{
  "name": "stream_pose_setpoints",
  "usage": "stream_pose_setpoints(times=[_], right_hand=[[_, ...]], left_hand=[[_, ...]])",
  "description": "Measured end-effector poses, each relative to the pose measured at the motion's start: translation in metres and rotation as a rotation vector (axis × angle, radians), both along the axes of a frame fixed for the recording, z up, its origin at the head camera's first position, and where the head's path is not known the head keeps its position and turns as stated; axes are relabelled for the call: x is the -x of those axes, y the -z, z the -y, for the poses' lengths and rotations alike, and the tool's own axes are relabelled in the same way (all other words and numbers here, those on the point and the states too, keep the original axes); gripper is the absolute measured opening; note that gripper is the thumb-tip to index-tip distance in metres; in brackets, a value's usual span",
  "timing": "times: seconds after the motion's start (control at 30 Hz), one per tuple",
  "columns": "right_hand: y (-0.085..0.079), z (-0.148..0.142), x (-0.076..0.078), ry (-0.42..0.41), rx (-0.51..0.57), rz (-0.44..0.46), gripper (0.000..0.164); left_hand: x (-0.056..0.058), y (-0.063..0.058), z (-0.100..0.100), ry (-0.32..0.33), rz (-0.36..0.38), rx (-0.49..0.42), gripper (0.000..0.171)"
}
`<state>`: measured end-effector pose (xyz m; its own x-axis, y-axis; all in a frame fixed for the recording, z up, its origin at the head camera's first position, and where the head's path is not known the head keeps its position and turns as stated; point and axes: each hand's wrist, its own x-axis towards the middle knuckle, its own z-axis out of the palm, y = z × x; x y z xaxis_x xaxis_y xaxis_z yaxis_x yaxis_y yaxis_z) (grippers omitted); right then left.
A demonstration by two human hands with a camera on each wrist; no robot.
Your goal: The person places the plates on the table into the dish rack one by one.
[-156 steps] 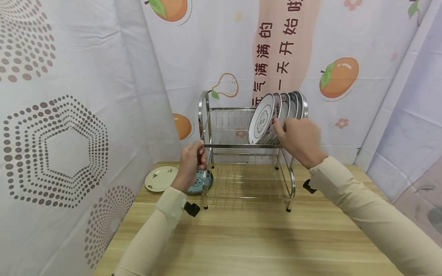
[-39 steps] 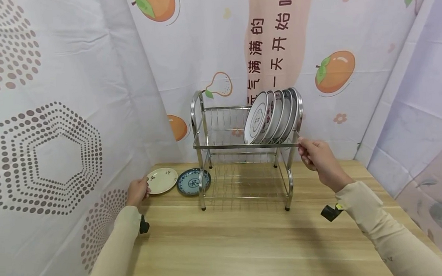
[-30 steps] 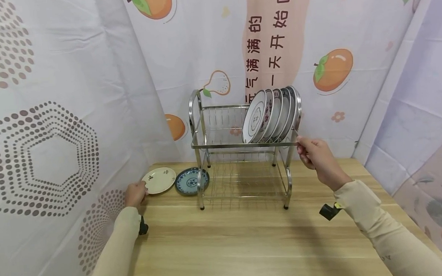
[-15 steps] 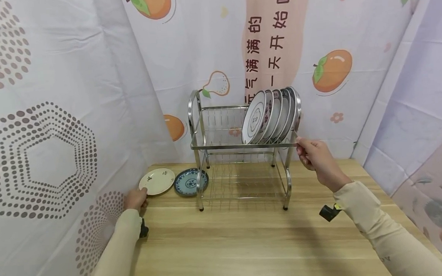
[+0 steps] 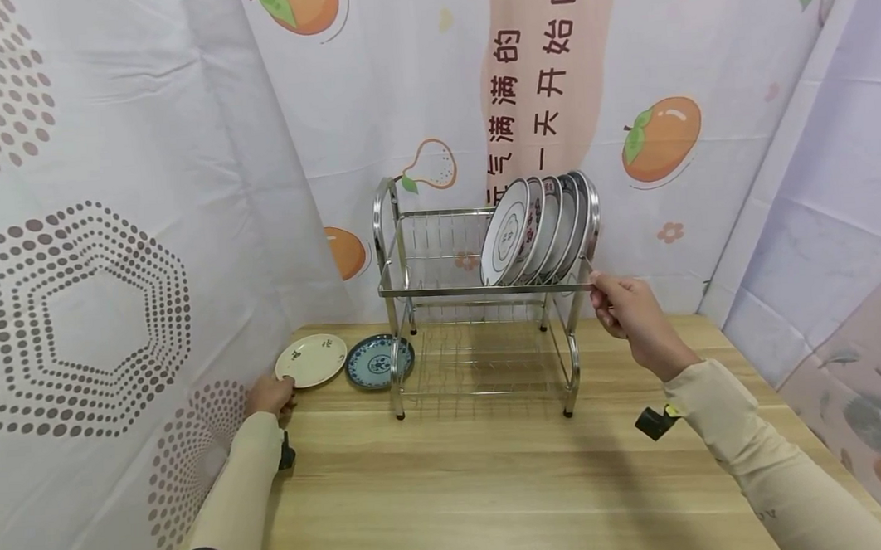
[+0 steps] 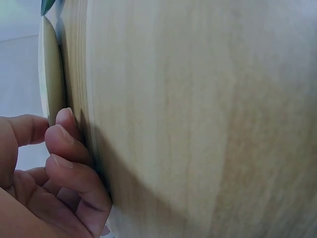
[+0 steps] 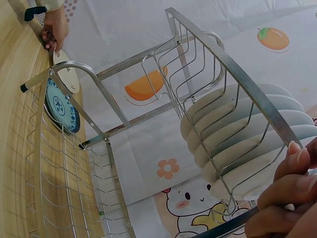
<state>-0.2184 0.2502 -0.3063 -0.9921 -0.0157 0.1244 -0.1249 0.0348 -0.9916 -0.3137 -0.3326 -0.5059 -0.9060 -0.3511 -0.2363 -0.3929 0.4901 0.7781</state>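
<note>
On the table at the left, my left hand (image 5: pixel 269 395) pinches the near left edge of a cream plate (image 5: pixel 310 361). In the left wrist view the thumb lies on one side of the plate's rim and curled fingertips (image 6: pixel 67 144) are at the other, close to the tabletop. A blue patterned plate (image 5: pixel 379 361) lies right beside it, partly behind a rack leg. My right hand (image 5: pixel 632 311) grips the front right corner of the two-tier metal dish rack (image 5: pixel 441 292). Several white plates (image 5: pixel 503 234) stand tilted at the right of its upper tier.
Bare wires of the lower tier (image 5: pixel 483 372) sit below the plates. A wooden table (image 5: pixel 451 474) extends in front of the rack. Printed curtains (image 5: pixel 400 78) hang close behind and along both sides.
Since the oldest frame, my left hand has left the rack's left corner for the cream plate; my right has moved from the standing plates to the rack's right corner. Lately, my left hand has shifted slightly.
</note>
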Motion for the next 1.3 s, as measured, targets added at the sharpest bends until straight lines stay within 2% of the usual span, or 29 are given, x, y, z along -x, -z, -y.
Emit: stream_pose_setpoints(times=[0.27, 0.43, 0.67, 0.97, 1.03, 1.3], right_hand=[[0.000, 0.000, 0.000, -0.003, -0.002, 0.004, 0.043], [-0.001, 0.001, 0.000, 0.004, -0.007, 0.004, 0.043], [-0.001, 0.002, 0.000, 0.004, -0.018, 0.002, 0.044], [0.000, 0.001, 0.000, 0.001, -0.014, 0.007, 0.043], [0.000, 0.002, -0.001, -0.002, -0.018, 0.006, 0.042], [-0.001, 0.002, -0.001, 0.005, -0.026, 0.006, 0.043]], left_hand=[[0.000, 0.000, 0.006, 0.035, 0.058, -0.045, 0.028], [0.001, -0.003, 0.005, 0.012, 0.071, -0.056, 0.033], [-0.001, -0.005, 0.005, 0.012, 0.078, -0.061, 0.027], [-0.007, -0.003, 0.006, 0.030, 0.012, -0.237, 0.024], [-0.009, -0.003, 0.005, 0.017, 0.004, -0.262, 0.025], [-0.012, -0.003, 0.003, -0.013, -0.093, -0.261, 0.030]])
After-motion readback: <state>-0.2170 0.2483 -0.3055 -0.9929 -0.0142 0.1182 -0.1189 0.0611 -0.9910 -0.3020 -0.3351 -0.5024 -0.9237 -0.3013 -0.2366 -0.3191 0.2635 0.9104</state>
